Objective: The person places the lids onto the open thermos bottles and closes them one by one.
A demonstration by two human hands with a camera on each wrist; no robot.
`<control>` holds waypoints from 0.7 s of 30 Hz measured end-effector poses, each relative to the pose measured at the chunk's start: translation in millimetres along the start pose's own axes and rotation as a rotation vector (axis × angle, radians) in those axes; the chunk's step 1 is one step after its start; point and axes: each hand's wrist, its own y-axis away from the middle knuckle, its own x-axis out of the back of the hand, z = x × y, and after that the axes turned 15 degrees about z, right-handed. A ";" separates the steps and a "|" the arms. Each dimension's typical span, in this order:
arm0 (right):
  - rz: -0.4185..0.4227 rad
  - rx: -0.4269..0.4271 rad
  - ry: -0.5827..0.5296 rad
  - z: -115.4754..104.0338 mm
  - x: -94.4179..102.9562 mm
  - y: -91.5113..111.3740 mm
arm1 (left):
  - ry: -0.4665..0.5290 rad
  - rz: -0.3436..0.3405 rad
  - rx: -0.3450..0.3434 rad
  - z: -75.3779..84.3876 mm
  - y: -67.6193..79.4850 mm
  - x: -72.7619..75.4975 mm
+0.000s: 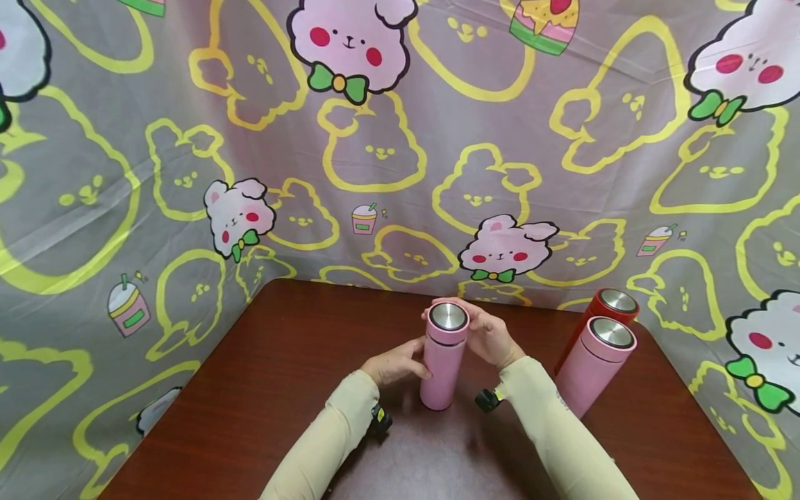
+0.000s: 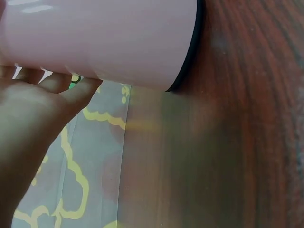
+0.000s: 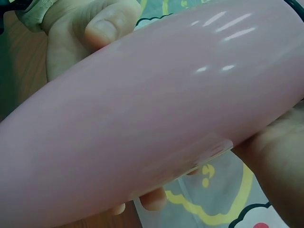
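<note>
A pink thermos bottle point(image 1: 441, 375) with a steel-topped lid point(image 1: 448, 317) is upright on the brown table. My left hand point(image 1: 395, 362) grips its body from the left; the thumb crosses the near side. From behind and to the right, my right hand point(image 1: 495, 339) holds the bottle around its lid, with fingertips showing past the far left edge. The left wrist view has the bottle's dark base rim point(image 2: 192, 50) close to the tabletop. In the right wrist view the left thumb point(image 3: 103, 31) lies against the pink wall, and part of the right hand point(image 3: 278, 156) appears below the bottle.
A second, pink thermos point(image 1: 594, 371) stands to the right, beyond my right forearm, with a red thermos point(image 1: 598, 305) just behind it. Cartoon-printed cloth point(image 1: 387, 208) hangs around the table's back and sides. Small dark wrist cameras point(image 1: 487, 399) sit on both sleeves.
</note>
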 end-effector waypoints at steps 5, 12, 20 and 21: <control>0.003 0.015 0.013 2.8 1.4 0.9 | -0.012 0.033 0.012 -0.9 1.4 0.2; 0.011 0.051 0.025 4.3 1.3 4.8 | -0.085 0.088 -0.003 -1.1 6.0 0.2; 0.054 0.078 0.059 7.2 2.3 9.6 | -0.115 0.119 -0.024 2.2 11.0 -4.4; 0.057 0.082 0.063 7.4 2.5 10.2 | -0.119 0.124 -0.024 2.3 11.6 -4.9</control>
